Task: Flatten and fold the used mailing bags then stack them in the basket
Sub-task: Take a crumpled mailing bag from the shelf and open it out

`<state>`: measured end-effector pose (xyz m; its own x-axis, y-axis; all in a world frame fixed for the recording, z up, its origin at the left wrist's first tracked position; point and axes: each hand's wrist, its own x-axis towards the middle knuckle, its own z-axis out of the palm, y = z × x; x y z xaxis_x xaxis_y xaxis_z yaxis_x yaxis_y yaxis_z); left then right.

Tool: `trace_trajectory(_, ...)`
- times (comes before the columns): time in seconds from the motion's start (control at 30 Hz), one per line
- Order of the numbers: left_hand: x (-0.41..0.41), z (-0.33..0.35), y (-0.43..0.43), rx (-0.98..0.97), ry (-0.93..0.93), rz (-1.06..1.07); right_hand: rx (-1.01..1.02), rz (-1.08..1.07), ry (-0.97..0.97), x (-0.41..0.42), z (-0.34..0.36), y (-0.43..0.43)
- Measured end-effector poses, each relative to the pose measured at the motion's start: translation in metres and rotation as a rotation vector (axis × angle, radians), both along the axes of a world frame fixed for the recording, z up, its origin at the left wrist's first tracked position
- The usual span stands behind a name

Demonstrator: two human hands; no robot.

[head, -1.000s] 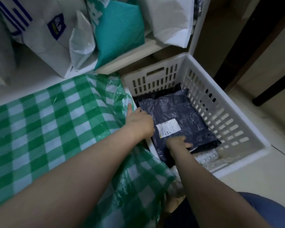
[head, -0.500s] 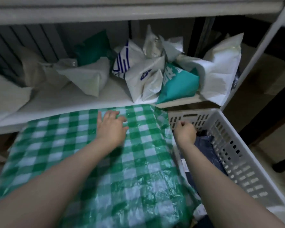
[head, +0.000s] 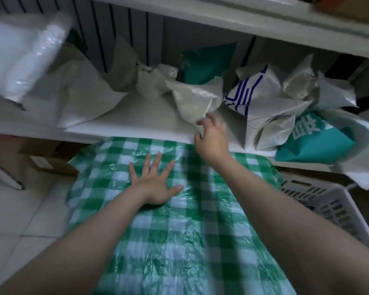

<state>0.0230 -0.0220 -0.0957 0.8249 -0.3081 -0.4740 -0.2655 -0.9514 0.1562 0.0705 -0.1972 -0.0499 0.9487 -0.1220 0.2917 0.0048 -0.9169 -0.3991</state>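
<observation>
My right hand is at the lower corner of the crumpled whitish mailing bag on the shelf. Its fingers are half-curled; can't tell if pinching. Left hand lies flat, spread, on the checked worktop. Bag likely light, limp, slick: I'd pinch that corner.

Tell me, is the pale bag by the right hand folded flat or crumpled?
Crumpled: the pale bag sits puffed and creased on the shelf, the right hand at its lower corner.
</observation>
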Motion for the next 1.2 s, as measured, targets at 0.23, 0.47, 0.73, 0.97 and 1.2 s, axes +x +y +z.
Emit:
trace_trajectory(0.23, 0.006, -0.001, -0.001, 0.029, 0.060, -0.034, -0.476, -0.070, 0.098, 0.087, 0.039, 0.035)
trace_trajectory(0.47, 0.007, -0.005, 0.000, 0.026, 0.038, -0.025, -0.424, -0.092, 0.157, 0.062, 0.022, 0.027)
trace_trajectory(0.73, -0.013, -0.009, 0.006, -0.266, -0.186, 0.126, 0.250, 0.079, -0.208, -0.029, 0.038, -0.016)
trace_trajectory(0.97, -0.048, 0.045, -0.016, -1.076, -0.198, 0.456, 0.745, 0.026, -0.099, -0.105, 0.043, -0.043)
trace_trajectory(1.2, -0.079, 0.077, -0.048, -0.977, -0.414, 0.579, 0.980, 0.064, 0.022, -0.159, 0.029, -0.040)
